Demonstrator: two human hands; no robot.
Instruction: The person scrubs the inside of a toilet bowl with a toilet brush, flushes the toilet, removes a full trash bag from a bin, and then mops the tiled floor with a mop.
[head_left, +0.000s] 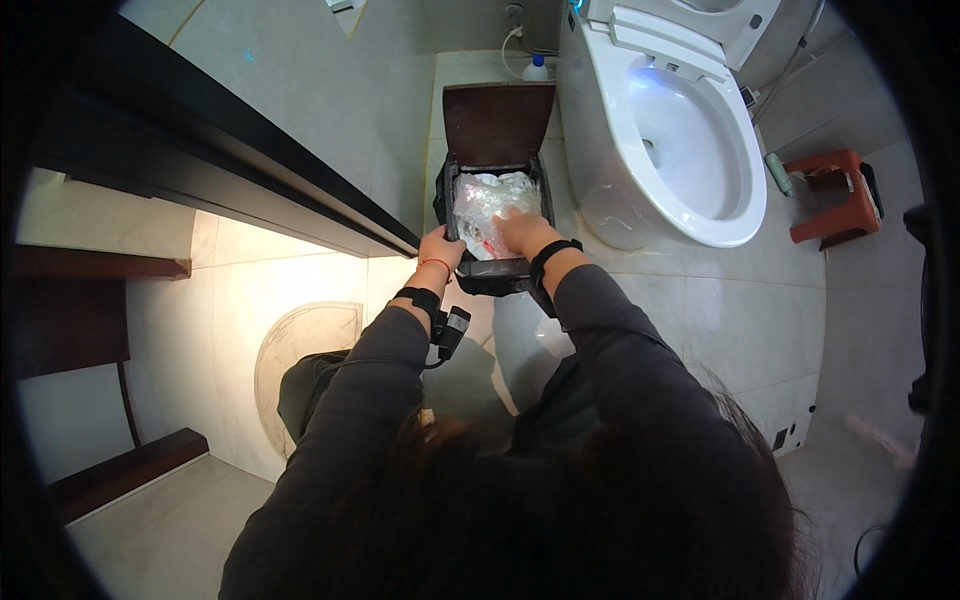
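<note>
A dark trash bin (495, 267) with a black liner stands on the tiled floor, its brown lid (498, 124) raised at the back. Crumpled clear plastic wrap (487, 196) and white waste fill it almost to the rim. My left hand (440, 253) grips the bin's front left edge. Inside the bin, my right hand (519, 230) presses on the plastic wrap; its fingertips are partly hidden, so a grasp cannot be told. Both wrists wear black straps.
Right of the bin is a white toilet (675, 165) with its lid up. A blue-capped white bottle (535, 70) stands behind the bin. A dark door frame (262, 142) runs along the left. A reddish plastic stool (851, 196) is at the far right.
</note>
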